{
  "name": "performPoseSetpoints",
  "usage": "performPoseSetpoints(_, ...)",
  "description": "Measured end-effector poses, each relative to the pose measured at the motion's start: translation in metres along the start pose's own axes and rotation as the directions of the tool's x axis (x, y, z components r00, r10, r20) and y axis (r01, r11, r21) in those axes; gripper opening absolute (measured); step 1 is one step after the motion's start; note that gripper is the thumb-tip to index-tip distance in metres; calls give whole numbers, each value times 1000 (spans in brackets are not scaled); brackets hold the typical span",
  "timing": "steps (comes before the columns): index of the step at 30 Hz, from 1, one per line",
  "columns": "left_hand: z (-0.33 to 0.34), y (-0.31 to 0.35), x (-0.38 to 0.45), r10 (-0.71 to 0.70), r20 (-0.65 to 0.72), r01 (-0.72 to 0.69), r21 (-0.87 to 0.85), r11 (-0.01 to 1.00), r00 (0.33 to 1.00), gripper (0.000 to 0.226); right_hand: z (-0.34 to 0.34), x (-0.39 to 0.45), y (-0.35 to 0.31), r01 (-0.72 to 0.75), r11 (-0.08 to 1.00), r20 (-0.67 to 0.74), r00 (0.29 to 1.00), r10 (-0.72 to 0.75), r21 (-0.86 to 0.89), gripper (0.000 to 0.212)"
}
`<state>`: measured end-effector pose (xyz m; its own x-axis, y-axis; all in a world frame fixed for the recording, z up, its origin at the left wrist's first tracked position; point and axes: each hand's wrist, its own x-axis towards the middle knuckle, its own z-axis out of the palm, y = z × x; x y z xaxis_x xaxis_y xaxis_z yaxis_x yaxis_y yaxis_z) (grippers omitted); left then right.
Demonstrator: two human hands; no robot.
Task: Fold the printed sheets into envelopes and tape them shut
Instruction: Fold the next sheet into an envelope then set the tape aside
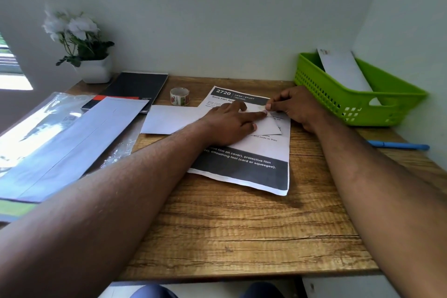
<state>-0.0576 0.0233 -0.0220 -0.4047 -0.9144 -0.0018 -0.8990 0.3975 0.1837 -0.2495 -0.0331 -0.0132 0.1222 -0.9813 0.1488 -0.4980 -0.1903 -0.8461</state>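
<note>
Taping step, I judge: my left hand (232,121) lies flat on the folded envelope (266,126) atop a printed sheet (254,164) mid-worktop (242,237), right hand (292,106) pinches something unclear at its flap; next, press it down.

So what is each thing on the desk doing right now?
Folded paper: flat, pressed by the left hand, corner pinched by the right hand.
Printed sheet: unfolded, underneath.
Tape roll: upright, untouched.
Green basket: holding paper.
Blue pen: lying flat.
</note>
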Motion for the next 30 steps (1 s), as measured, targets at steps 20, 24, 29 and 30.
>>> performPoseSetpoints(20,-2,5,-4,-17,8,17,-17,1000,1000,49,1,0,1,-2,1000,0,1000,2,8,8)
performPoseSetpoints(24,-2,5,-4,-20,11,20,-16,1000,1000,49,1,1,1,-7,1000,0,1000,7,-4,8)
performPoseSetpoints(29,-2,4,-4,-17,10,17,-17,1000,1000,47,1,1,1,-7,999,-7,1000,6,-34,10)
performPoseSetpoints(30,-2,3,-3,-15,9,15,-15,1000,1000,47,2,1,1,-4,999,-8,1000,4,-43,10)
